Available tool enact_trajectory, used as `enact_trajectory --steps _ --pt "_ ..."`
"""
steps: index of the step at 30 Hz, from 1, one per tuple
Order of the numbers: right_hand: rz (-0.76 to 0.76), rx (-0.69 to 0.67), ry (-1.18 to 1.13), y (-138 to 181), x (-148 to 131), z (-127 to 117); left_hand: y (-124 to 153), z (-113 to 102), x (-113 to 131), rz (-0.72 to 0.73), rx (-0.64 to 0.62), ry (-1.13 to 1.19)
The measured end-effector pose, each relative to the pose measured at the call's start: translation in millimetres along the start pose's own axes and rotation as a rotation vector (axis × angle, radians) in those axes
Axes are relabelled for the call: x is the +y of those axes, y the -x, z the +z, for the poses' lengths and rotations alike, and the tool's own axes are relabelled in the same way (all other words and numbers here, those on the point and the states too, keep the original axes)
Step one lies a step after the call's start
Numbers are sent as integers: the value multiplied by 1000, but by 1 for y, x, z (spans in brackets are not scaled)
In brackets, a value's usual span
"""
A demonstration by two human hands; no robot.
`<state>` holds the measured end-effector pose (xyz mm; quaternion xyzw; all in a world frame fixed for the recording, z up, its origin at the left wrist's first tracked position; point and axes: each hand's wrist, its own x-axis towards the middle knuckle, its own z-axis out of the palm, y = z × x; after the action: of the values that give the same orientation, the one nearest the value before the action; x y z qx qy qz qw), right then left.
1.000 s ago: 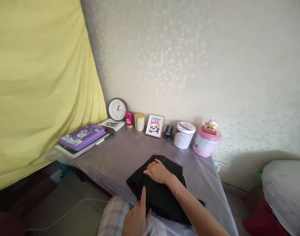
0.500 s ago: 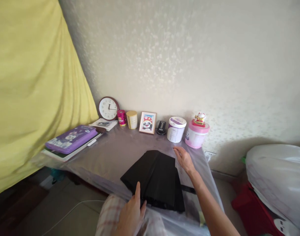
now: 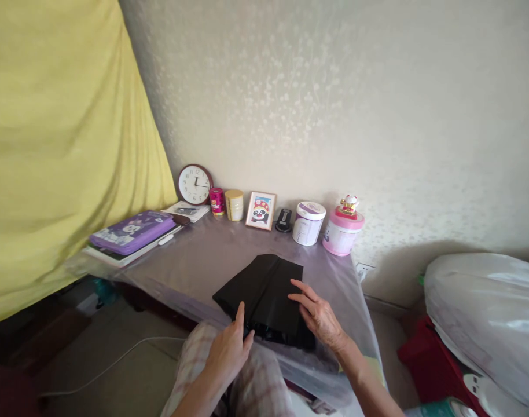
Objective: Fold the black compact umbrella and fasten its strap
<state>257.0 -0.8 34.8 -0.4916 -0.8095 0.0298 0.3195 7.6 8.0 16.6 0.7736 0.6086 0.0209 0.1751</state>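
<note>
A folded black sheet with creases and a slight sheen lies on the table near its front edge; its material is unclear. At its near left edge is my left hand, closed on the edge, index finger stretched along the top and thumb at the border. The other left fingers are hidden. My right hand rests on the right part of the sheet with fingers spread and slightly bent, grasping nothing.
Along the wall stand a clock, a pink can, a yellow-lidded tub, a picture frame, a black device, a white tub and a pink-lidded tub. A purple case lies left.
My right hand has come down from beyond the sheet's right corner onto its right part, fingers now spread. My left hand stays at the near edge. The view has shifted slightly.
</note>
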Motion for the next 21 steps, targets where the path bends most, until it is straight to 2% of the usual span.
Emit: enact_trajectory --steps 6,13,17,21 --pt "-58 119 -81 -37 -3 14 -2 0 -3 5 7 54" --pt "-95 247 -64 -86 -21 45 -6 -2 -10 34 1 199" --pt "-80 264 -4 -109 -32 64 -6 -2 -13 56 14 224" --pt "-63 214 70 -117 -35 88 -3 1 -12 55 15 230"
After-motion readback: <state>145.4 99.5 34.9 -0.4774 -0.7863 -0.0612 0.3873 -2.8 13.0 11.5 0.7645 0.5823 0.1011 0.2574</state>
